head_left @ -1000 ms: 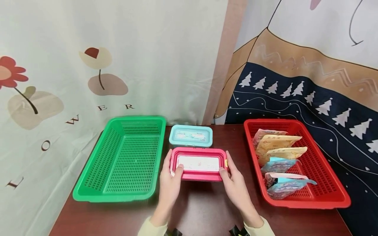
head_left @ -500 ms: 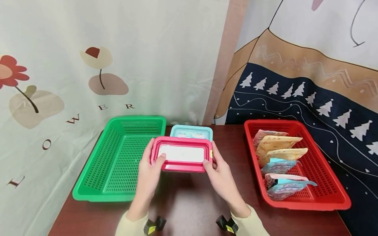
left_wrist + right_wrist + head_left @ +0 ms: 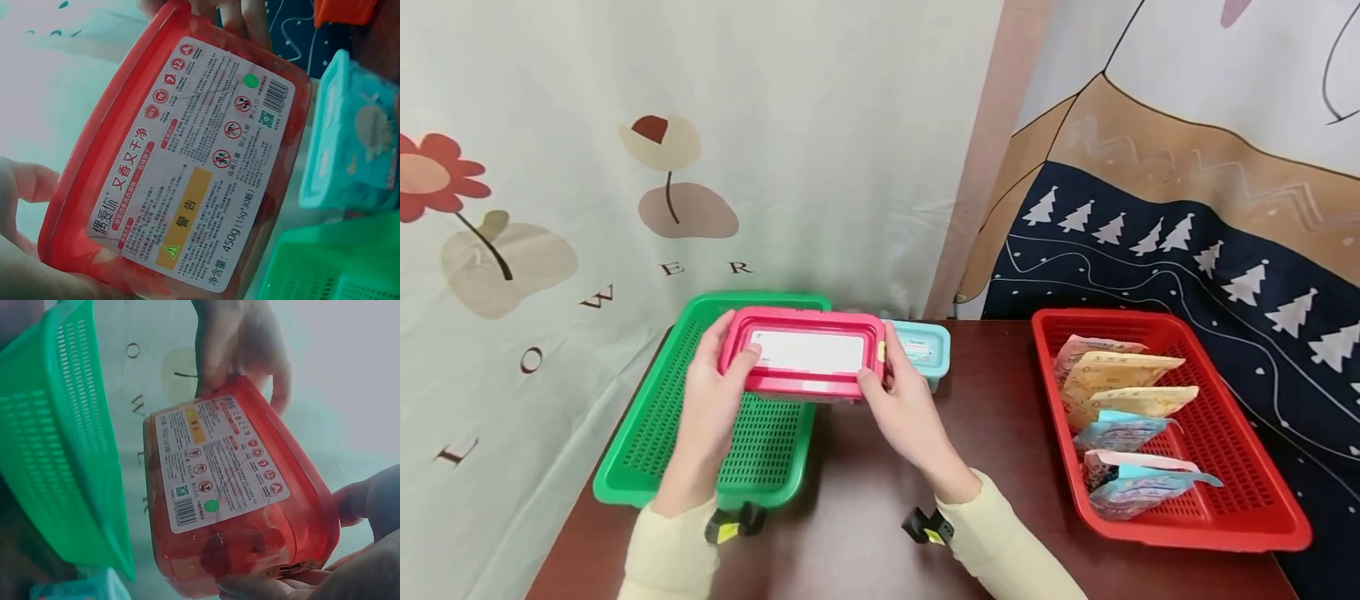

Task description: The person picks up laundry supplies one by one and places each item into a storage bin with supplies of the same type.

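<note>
Both hands hold a pink lidded plastic box in the air, over the right part of the green basket. My left hand grips its left end, thumb on the lid. At the other end, by a yellow tab, my right hand grips it the same way. In the left wrist view the box's see-through red side carries a white printed label. Dark rounded shapes show through the wall in the right wrist view. A light blue lidded box stands behind, partly hidden by the pink one.
To the right, a red basket holds several upright packets, yellow, pink and blue. Both baskets stand on a dark brown table. A printed curtain hangs close behind the table.
The hands have carried the pink box left and upward, from in front of the blue box to over the green basket. The view has shifted slightly. Both grips stay the same.
</note>
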A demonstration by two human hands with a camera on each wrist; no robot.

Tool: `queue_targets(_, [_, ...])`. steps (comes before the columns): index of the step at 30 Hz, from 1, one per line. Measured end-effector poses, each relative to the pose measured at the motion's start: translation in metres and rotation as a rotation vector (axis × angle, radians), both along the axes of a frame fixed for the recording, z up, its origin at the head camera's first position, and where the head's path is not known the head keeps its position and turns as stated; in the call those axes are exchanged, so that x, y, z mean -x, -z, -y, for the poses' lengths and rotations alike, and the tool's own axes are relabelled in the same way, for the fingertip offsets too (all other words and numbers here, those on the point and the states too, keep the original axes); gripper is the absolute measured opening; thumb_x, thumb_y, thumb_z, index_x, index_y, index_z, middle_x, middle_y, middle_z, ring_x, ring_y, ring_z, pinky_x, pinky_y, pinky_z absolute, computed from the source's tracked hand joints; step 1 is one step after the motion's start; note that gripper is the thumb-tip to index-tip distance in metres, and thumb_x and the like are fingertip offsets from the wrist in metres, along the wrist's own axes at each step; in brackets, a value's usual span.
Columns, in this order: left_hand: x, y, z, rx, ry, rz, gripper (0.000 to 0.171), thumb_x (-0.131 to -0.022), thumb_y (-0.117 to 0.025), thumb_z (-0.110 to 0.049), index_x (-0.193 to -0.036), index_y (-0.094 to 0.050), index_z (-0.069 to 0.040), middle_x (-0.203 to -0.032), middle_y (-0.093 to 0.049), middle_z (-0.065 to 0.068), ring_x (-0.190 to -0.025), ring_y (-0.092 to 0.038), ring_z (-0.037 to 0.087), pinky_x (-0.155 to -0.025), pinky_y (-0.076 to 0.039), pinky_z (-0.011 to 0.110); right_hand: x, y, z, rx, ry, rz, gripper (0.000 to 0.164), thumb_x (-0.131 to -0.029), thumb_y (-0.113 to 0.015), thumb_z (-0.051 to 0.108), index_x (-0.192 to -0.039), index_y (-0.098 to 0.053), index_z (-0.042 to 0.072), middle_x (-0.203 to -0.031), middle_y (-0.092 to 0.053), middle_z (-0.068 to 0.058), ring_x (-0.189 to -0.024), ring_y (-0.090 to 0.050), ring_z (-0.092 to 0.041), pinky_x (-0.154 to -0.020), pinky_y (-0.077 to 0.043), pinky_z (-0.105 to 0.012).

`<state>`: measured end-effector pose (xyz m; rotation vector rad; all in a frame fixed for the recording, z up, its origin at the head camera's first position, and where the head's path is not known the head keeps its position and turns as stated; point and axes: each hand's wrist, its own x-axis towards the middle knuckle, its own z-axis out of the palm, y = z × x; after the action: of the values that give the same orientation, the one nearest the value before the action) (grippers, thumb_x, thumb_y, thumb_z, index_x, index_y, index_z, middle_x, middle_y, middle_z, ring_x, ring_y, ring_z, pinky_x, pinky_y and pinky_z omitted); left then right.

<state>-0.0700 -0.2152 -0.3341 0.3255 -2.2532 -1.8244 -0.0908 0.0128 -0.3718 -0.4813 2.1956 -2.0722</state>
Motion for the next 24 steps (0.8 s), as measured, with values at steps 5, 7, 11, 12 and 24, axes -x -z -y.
queue_targets(5, [0.016,-0.010,0.025,-0.042,0.000,-0.015,0.064,-0.106,-0.054,-0.024,-0.164,-0.028,-0.015,-0.162,-0.035,0.010,-0.132,-0.043,0.021,-0.095,-0.048,0.013,0.016,-0.011,0.023,0.012,-0.030,-0.002,0.078,-0.104,-0.057,0.020,-0.166,-0.011,0.012,-0.164,-0.036,-0.004,-0.138,-0.052,-0.020,-0.104,-0.051,-0.039])
queue_targets(7, [0.023,-0.010,0.035,-0.064,0.000,-0.018,0.065,-0.106,-0.054,-0.025,-0.164,-0.027,-0.013,-0.161,-0.034,0.014,-0.129,-0.045,0.021,-0.092,-0.048,0.012,0.021,-0.015,0.033,-0.010,-0.025,-0.002,0.077,-0.104,-0.055,0.021,-0.166,-0.011,0.012,-0.163,-0.038,-0.003,-0.138,-0.051,-0.018,-0.104,-0.051,-0.038])
queue_targets(11, [0.037,-0.006,0.053,-0.122,-0.046,-0.005,0.064,-0.106,-0.055,-0.023,-0.163,-0.030,-0.011,-0.157,-0.037,0.017,-0.118,-0.051,0.016,-0.085,-0.050,0.010,0.031,-0.017,0.054,-0.068,0.001,0.003,0.076,-0.103,-0.053,0.023,-0.166,-0.013,0.012,-0.151,-0.052,-0.003,-0.113,-0.063,-0.010,-0.091,-0.054,-0.029])
queue_targets(12, [0.040,-0.006,0.057,-0.138,-0.069,-0.001,0.062,-0.105,-0.055,-0.022,-0.162,-0.031,-0.011,-0.154,-0.039,0.017,-0.114,-0.052,0.015,-0.083,-0.051,0.010,0.033,-0.017,0.060,-0.076,0.003,0.011,0.076,-0.103,-0.053,0.023,-0.167,-0.013,0.013,-0.137,-0.061,-0.005,-0.097,-0.064,-0.009,-0.082,-0.054,-0.027])
queue_targets(24, [0.079,0.023,0.092,-0.265,-0.341,0.084,0.048,-0.101,-0.061,-0.015,-0.149,-0.055,-0.015,-0.142,-0.051,0.013,-0.096,-0.057,0.010,-0.066,-0.053,0.011,0.058,0.004,0.118,-0.169,0.043,0.109,0.075,-0.105,-0.049,0.019,-0.167,-0.008,0.013,-0.051,-0.042,0.003,-0.040,-0.030,-0.011,-0.042,-0.025,-0.024])
